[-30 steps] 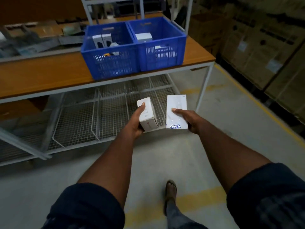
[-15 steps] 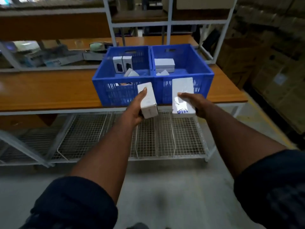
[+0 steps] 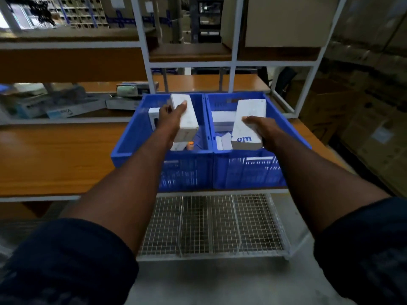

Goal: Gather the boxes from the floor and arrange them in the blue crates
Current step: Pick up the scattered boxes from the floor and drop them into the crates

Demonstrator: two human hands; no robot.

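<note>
Two blue crates stand side by side on the wooden table, the left crate [image 3: 130,150] and the right crate [image 3: 286,128]. My left hand [image 3: 170,119] grips a small white box [image 3: 187,116] above the left crate. My right hand [image 3: 262,128] holds a flatter white box [image 3: 246,122] with blue print above the right crate. Other white boxes lie inside both crates, partly hidden by my hands.
The wooden table [image 3: 55,155] runs to the left, with packages [image 3: 61,106] on its far side. A white metal rack [image 3: 233,58] rises behind the crates. A wire mesh shelf [image 3: 211,225] sits under the table. Cardboard cartons [image 3: 363,119] stack at the right.
I have come closer to the table and both hands have carried their boxes forward, from in front of the crates to above their open tops.
</note>
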